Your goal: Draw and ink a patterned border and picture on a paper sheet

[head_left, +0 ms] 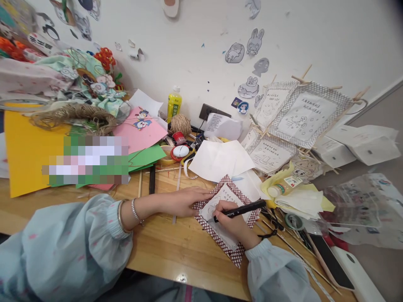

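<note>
A paper card (210,216) with a dark red cross-hatched border lies tilted on the wooden table, with writing and a line drawing in its middle. My right hand (231,220) grips a black marker pen (247,208), its tip down at the drawing's left part. The pen's rear end points to the right. My left hand (189,201) lies flat with fingers stretched out, its fingertips on the card's upper left edge. Part of the drawing is hidden under my right hand.
White paper sheets (220,157) lie behind the card. Stick frames holding drawn cards (310,113) stand at the back right. Twine (180,124), a yellow drink bottle (174,102) and coloured paper (31,151) are further left. A phone (330,260) and thin sticks lie right.
</note>
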Demonstrator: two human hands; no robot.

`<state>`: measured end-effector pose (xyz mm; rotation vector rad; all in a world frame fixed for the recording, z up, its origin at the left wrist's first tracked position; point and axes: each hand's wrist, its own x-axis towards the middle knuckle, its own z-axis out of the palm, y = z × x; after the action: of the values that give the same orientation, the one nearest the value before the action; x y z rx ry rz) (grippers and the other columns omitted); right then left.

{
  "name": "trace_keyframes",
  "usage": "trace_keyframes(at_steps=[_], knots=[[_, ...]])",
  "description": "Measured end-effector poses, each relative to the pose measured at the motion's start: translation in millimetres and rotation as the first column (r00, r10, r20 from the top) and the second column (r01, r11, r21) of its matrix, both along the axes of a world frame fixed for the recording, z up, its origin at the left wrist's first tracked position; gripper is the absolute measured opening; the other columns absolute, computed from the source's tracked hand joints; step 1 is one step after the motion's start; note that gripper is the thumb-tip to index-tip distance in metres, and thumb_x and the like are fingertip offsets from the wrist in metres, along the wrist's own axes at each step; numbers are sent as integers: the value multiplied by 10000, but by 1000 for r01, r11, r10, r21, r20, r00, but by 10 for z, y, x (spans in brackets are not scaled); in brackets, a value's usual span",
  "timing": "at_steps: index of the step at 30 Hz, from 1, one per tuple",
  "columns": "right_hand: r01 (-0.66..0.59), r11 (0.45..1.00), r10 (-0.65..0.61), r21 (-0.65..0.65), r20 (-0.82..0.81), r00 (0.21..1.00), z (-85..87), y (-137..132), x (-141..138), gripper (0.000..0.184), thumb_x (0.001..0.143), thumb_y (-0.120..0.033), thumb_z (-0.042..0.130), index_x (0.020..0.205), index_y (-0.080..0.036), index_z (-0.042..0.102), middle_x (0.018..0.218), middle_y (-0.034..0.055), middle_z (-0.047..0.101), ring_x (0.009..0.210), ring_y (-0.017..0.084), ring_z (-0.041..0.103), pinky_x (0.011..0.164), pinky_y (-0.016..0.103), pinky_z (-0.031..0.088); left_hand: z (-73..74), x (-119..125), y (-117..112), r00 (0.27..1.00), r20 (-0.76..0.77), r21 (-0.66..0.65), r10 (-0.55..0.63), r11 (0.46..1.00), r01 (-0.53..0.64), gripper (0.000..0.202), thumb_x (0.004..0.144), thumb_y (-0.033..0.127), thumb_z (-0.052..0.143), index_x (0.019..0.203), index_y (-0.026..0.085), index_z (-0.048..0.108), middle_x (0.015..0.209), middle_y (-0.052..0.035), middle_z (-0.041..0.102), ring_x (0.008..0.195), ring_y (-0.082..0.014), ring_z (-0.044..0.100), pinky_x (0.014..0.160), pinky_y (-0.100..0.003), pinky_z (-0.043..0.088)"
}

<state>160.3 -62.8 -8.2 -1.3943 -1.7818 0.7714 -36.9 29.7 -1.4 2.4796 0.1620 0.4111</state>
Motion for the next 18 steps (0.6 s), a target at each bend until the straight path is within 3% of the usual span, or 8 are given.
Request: trace_keyframes(at_steps=[6,18], knots=[[0,1000,-1,-24,-21,1000,23,-7,30,201,683,-150,479,499,-205,422,489,-41,450,504,119,423,497,235,329,-1,-3,5,999,-38,-13,23,1000,-23,757,816,160,625,1470,260,258,1490,-90,344,1348,-242,336,1098,-403,293],[-40,998,40,-42,-14,999,8,-9,57,196,659,-135,481,488,-205,415,497,-37,446,527,124,437,524,240,340,6,-2,4,999,-52,-13,13,1000,-14,741,815,126,602,1469,229,268,1498,-99,327,1355,-234,326,1103,-394,290]])
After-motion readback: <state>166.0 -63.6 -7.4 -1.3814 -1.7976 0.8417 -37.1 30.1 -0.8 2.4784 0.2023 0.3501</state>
